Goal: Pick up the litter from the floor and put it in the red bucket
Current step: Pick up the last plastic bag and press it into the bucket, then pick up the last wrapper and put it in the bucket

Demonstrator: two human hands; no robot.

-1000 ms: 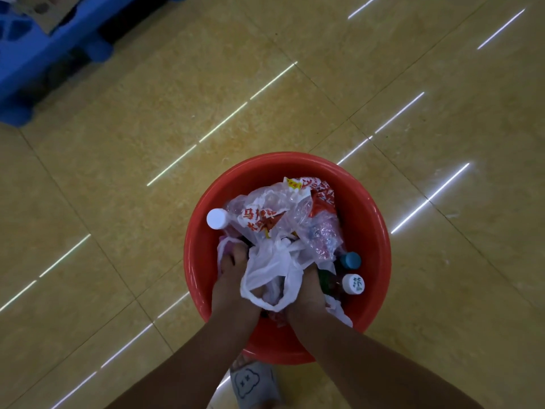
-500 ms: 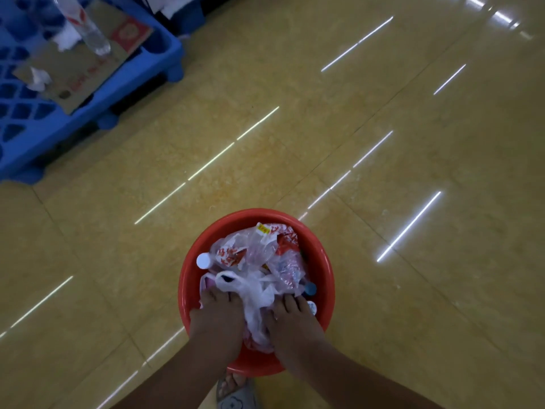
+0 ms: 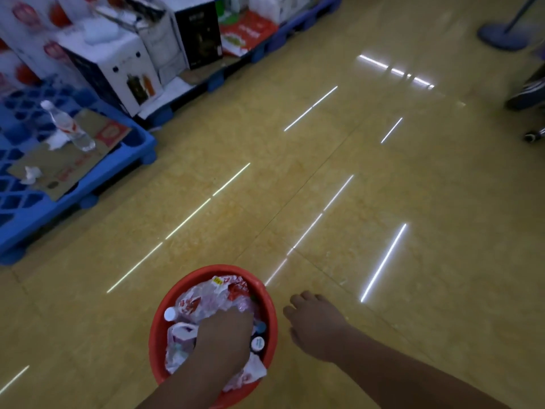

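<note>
The red bucket (image 3: 154, 335) stands on the yellow tiled floor at the bottom centre. It is full of litter: crumpled clear and red-printed plastic bags (image 3: 206, 299), a white bottle cap (image 3: 170, 314) and capped bottles (image 3: 257, 343). My left hand (image 3: 224, 335) is inside the bucket and presses down on the bags, its fingertips hidden among them. My right hand (image 3: 315, 326) hovers over the floor just right of the bucket's rim, with relaxed fingers and nothing in it.
A blue plastic pallet (image 3: 88, 178) at the left carries flattened cardboard (image 3: 67, 163), a clear water bottle (image 3: 69, 126) and crumpled tissue (image 3: 31, 174). Stacked cartons (image 3: 118, 66) stand behind it. A fan base (image 3: 501, 36) and a person's shoe (image 3: 528, 93) are at the far right.
My right hand has come out of the bucket and now hangs beside it. My left hand stays on the litter. The view has risen and pulled back, showing more of the floor and pallets.
</note>
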